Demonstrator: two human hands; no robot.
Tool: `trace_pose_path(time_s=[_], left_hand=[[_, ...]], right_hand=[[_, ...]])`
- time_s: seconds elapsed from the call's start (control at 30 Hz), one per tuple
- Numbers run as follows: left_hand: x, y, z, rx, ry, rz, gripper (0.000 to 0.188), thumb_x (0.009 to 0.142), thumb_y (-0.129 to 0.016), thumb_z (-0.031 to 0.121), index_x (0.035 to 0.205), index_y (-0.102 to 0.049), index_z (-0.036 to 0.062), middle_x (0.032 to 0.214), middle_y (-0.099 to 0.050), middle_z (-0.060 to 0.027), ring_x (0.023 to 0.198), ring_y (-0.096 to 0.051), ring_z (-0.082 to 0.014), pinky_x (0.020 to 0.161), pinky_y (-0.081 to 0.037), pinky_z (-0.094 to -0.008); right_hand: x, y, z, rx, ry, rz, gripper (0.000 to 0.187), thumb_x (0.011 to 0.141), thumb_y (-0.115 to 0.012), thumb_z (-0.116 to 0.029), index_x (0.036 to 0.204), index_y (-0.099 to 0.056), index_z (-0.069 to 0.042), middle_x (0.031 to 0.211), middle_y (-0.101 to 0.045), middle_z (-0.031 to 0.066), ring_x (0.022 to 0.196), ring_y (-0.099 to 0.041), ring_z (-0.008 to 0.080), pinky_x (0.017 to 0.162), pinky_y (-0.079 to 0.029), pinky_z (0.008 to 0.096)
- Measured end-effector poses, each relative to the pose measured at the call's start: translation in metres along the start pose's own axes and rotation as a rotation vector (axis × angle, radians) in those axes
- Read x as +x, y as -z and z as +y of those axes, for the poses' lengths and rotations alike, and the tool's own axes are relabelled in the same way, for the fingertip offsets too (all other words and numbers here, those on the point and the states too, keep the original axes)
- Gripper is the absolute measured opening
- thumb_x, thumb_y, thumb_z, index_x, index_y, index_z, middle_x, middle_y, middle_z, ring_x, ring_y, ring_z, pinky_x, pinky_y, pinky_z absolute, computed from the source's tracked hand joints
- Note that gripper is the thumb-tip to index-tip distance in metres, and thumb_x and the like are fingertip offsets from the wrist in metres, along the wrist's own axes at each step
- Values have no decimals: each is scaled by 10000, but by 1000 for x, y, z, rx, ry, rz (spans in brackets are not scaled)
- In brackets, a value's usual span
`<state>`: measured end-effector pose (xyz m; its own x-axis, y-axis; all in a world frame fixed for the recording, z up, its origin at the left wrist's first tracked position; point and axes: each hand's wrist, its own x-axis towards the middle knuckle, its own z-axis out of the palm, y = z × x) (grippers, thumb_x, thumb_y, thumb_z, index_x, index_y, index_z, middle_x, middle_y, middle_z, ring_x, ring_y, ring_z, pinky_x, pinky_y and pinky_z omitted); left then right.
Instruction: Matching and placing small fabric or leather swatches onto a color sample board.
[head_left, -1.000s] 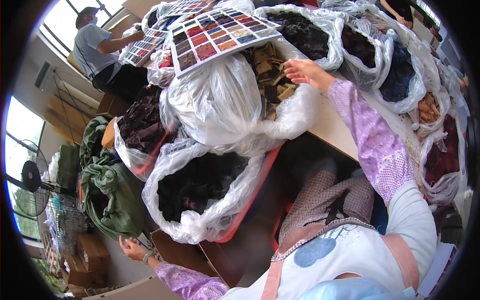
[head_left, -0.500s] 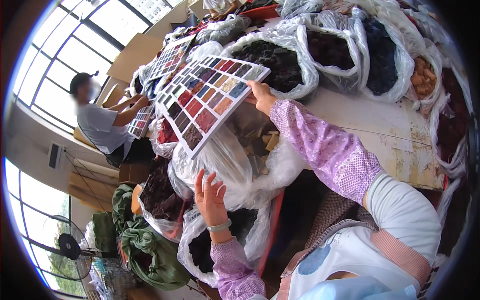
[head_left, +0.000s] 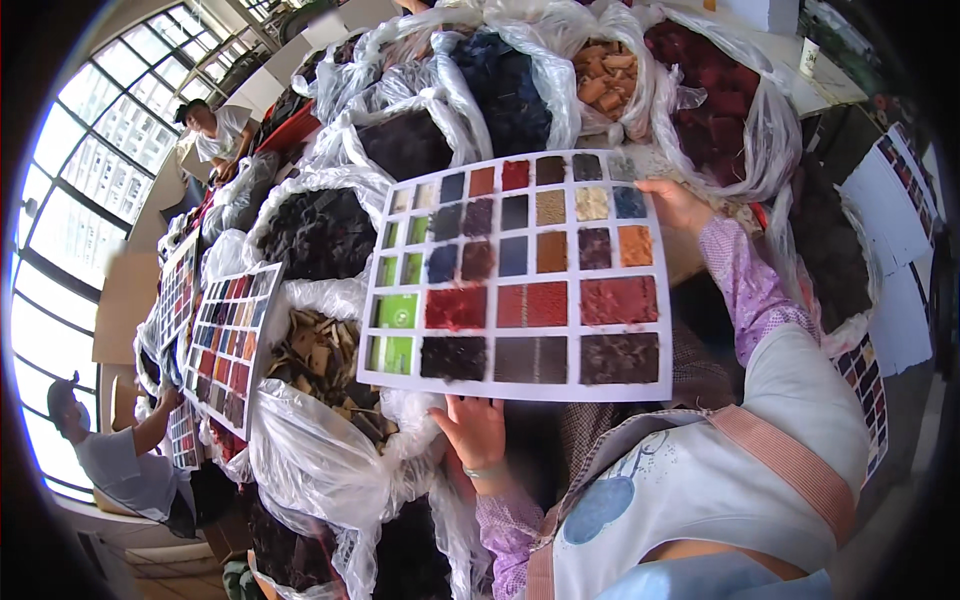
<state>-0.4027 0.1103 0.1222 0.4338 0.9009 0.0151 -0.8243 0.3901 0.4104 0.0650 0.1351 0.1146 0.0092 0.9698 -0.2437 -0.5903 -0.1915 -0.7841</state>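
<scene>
- The bare left hand [head_left: 478,432] sets its fingertips at the board's lower edge, thumb spread aside; I cannot tell whether they grip.
- The bare right hand [head_left: 680,210] has its fingers clamped on the board's upper right edge.
- The flat white rectangular board [head_left: 492,310], with rows of coloured swatches, is raised between both hands.
- Left of its left edge, rough tan pieces [head_left: 320,350] fill a clear plastic bag [head_left: 300,440].
- Beyond its top edge are bagged orange-brown pieces [head_left: 605,75].
- Farther, a white cup [head_left: 808,57] stands near the pale table's [head_left: 835,95] right corner.
</scene>
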Motion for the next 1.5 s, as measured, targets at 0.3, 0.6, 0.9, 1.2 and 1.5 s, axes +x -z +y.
trace_pose_path(time_s=[0.3, 0.6, 0.9, 1.2, 1.5], left_hand=[[-42, -11, -71, 282, 170, 228, 336, 911, -422, 270, 1162, -431, 46, 1079, -554, -83, 914, -584, -224, 553, -488, -255], [-8, -3, -99, 634, 143, 393, 350, 899, -463, 270, 1080, -455, -29, 938, -587, -99, 745, -633, -190, 446, -461, -185], [-9, -4, -105, 1202, 499, 19, 336, 886, -471, 351, 873, -587, 36, 667, -601, -48, 527, -561, -91, 416, -378, -176], [130, -140, -172, 1410, 226, -561, 233, 862, -520, 215, 982, -595, 29, 777, -636, -54, 662, -594, -107, 552, -440, -199], [286, -195, -349, 2002, -330, -674, 438, 727, -626, 293, 1121, -511, 141, 893, -627, -156, 836, -602, -303, 722, -460, -406]], right_hand=[[-54, 65, -16, -386, 68, 300, 272, 838, -531, -212, 1028, -553, -19, 948, -606, 64, 835, -574, 147, 741, -462, 312], [24, 58, 8, -1035, 450, 477, 578, 793, -571, -254, 1255, -371, 30, 1038, -571, 148, 937, -540, 161, 823, -409, 291], [-163, 7, -52, -1452, 634, 706, 293, 771, -555, -216, 1039, -586, -103, 897, -632, 120, 817, -606, 281, 707, -478, 356], [-310, 174, -50, -1793, -37, 1628, 486, 705, -610, -117, 1171, -484, -174, 1127, -527, 91, 1088, -451, 279, 866, -406, 432], [-328, 173, -82, -2044, 393, 1277, 243, 698, -638, -141, 923, -580, -72, 839, -505, 57, 889, -517, 225, 739, -439, 359]])
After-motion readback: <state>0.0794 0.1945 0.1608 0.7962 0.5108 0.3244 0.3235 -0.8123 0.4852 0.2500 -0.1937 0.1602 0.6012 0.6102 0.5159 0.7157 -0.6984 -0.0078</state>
